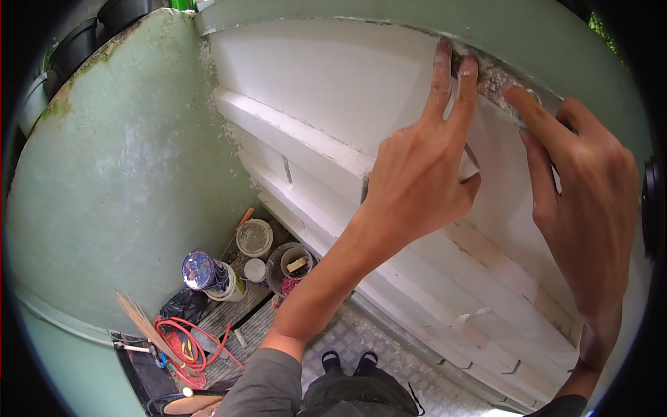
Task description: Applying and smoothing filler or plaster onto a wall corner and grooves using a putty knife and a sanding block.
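Note:
My left hand (420, 170) is raised against a white panelled door (333, 90), two fingers stretched up to the rough, flaking strip at its top edge (490, 76). A small white piece (470, 167) sits between its thumb and palm. My right hand (583, 187) is beside it on the right, index finger pointing up and left along the same top strip, pressing a small thin grey tool (528, 108) there. What the tool is stays unclear, as most of it is hidden by the fingers.
A pale green wall (132, 181) curves on the left. Down on the floor stand a paint-splattered can (205, 272), a white tub (254, 238), a dark bucket (290, 265), a coiled red cable (187, 344) and a brush of bristles (142, 323). My shoes (347, 361) rest on metal tread plate.

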Demonstrator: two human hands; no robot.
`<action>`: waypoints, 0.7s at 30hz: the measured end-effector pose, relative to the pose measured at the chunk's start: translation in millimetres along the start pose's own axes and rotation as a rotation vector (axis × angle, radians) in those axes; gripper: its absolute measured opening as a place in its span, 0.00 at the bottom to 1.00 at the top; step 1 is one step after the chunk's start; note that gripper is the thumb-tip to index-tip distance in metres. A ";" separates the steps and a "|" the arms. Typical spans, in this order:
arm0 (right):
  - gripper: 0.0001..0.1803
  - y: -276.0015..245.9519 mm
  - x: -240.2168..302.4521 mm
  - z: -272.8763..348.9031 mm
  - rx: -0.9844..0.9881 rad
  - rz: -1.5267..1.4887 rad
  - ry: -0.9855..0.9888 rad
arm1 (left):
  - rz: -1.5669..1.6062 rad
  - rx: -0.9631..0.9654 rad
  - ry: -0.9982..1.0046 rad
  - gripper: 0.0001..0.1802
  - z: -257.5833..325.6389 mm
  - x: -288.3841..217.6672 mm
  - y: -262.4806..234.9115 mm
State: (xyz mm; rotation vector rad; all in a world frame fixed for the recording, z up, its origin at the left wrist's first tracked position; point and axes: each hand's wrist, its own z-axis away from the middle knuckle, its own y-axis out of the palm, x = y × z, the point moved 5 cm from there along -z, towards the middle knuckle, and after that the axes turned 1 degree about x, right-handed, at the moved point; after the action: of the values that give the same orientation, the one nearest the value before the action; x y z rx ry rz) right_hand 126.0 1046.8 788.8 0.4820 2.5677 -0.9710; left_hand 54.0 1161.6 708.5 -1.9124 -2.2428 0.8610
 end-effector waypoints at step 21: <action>0.20 -0.8 11.7 -11.4 0.035 -0.019 0.062 | 0.014 -0.031 -0.006 0.62 2.7 9.6 -2.8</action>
State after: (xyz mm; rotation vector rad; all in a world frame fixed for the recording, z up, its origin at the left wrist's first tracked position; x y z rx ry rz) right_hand 113.1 1056.2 792.1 0.5063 2.6188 -1.0241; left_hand 48.2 1169.3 704.7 -1.9436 -2.2619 0.8396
